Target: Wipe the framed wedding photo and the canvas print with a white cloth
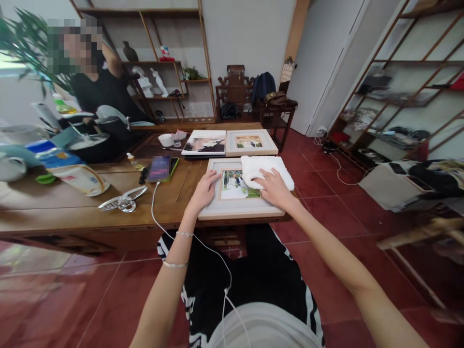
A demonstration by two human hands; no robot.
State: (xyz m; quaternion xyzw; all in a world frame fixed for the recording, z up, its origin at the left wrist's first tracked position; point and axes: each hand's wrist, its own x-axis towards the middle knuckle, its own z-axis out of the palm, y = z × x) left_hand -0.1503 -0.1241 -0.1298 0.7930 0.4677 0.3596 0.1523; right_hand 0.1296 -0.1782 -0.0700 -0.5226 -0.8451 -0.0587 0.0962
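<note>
A light wooden picture frame (241, 210) with a wide pale mat lies flat on the table before me. Its small photo (234, 183) shows people outdoors, one in white. My left hand (207, 189) holds the frame at its left side, fingers bent over the edge onto the mat. A folded white towel (270, 166) covers the frame's upper right part and some of the photo. My right hand (273, 188) grips the near side of this towel and presses it on the frame, index finger stretched forward.
Behind lie another framed photo (270, 140) and a photo book (205, 142). To the left are a phone (161, 168) with a white cable, a clear hair clip (125, 200) and a plastic pack (72, 169). A person (105, 92) in black is across the table.
</note>
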